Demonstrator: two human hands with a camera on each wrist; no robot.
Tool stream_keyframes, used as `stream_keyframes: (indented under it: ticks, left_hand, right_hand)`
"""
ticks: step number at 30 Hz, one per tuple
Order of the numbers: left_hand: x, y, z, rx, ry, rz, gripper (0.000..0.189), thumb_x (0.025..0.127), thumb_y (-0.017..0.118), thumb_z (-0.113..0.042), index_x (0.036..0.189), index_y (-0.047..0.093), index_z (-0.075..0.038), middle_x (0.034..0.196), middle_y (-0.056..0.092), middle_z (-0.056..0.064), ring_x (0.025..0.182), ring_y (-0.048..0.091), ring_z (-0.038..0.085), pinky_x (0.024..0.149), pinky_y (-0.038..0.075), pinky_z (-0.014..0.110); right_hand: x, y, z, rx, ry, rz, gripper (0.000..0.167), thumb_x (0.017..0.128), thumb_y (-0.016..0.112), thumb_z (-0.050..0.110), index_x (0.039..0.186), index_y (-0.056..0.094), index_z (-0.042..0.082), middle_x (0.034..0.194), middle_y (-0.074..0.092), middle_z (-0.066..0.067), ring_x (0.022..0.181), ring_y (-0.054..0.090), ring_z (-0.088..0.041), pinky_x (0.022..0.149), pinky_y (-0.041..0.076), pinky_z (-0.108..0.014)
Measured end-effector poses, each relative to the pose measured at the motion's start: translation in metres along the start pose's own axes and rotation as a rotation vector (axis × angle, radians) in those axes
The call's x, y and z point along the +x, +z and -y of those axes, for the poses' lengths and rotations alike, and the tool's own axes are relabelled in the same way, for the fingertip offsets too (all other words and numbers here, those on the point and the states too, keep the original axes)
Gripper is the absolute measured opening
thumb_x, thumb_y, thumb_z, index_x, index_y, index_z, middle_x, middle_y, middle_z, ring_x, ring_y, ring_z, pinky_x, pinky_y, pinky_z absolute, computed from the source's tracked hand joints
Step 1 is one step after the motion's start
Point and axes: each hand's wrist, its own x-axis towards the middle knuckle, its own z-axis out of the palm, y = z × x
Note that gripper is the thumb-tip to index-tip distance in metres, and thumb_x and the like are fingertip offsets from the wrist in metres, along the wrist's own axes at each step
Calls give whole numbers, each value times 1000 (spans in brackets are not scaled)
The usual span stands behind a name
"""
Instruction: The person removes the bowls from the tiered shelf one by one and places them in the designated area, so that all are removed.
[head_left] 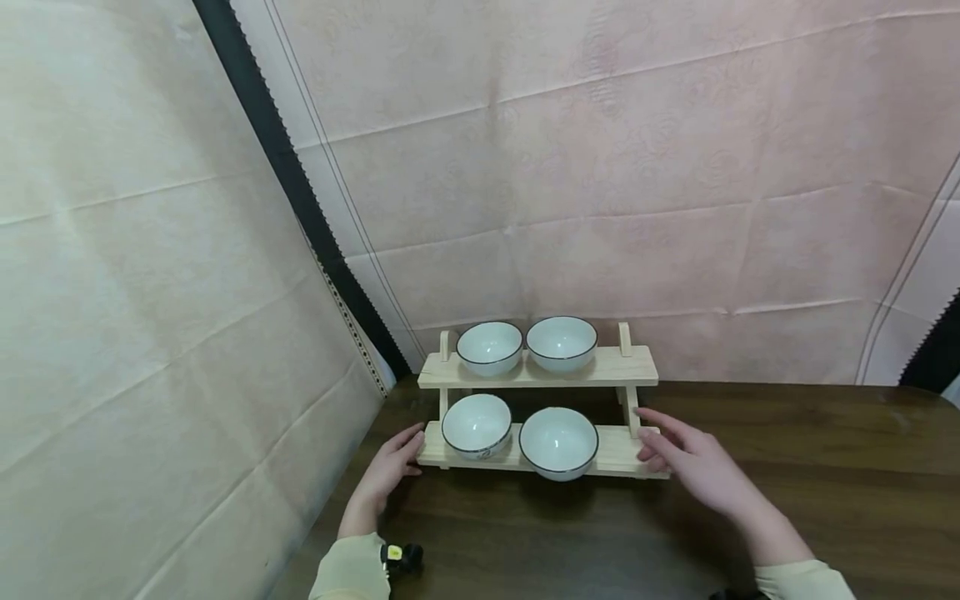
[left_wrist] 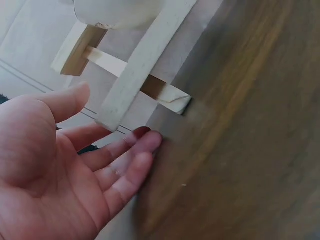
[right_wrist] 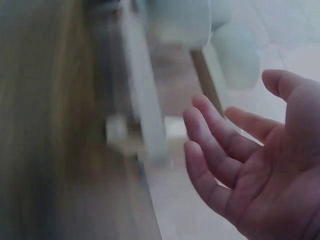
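Observation:
A two-tier pale wooden rack point(head_left: 622, 450) stands on the table. Two white bowls with dark rims, one on the left point(head_left: 490, 348) and one on the right point(head_left: 562, 343), sit on its upper shelf. On the lower shelf are another left bowl point(head_left: 477, 426) and a right bowl point(head_left: 558, 443) that overhangs the front edge. My left hand point(head_left: 392, 471) is at the lower shelf's left end, fingers loosely bent, palm bare in the left wrist view. At the right end my right hand point(head_left: 693, 462) has its fingers spread; the blurred right wrist view shows it holding nothing.
The dark brown wooden table point(head_left: 810, 467) extends right of the rack and in front of it. A pale creased cloth wall point(head_left: 637, 167) rises behind, and another cloth panel point(head_left: 165, 317) closes off the left side. A black strip point(head_left: 300, 192) runs down between them.

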Motion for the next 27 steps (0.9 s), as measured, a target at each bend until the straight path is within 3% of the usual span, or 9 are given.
stream_keyframes:
  ticks: [4,11,17,27]
  left_hand:
    - [-1,-1,4,-16,12,-12,60,112,57,-35,158,48,2,152,54,28,117,64,30,90,57,45]
    - [0,1,9,4,48,31,56,111,60,-31,158,50,0,155,52,25,120,62,29,91,56,44]
    - [1,5,10,6,41,62,56,110,61,-27,159,49,-2,154,54,23,120,61,28,93,55,41]
    - [-3,1,7,-35,13,44,55,108,63,-18,160,50,-6,151,56,23,120,63,29,96,55,48]
  right_hand:
    - [13,23,15,123,13,101,62,112,59,37,161,44,2,101,76,-10,87,72,-24,77,59,-34]
    - [23,51,24,162,25,161,69,110,62,35,163,36,-1,90,73,-11,79,70,-26,70,55,-36]
    - [21,55,18,188,-27,184,73,109,62,28,165,27,-4,87,75,-12,78,71,-28,68,55,-35]
    - [25,58,17,239,3,220,73,110,60,30,165,27,-4,90,76,-13,83,73,-33,72,54,-36]
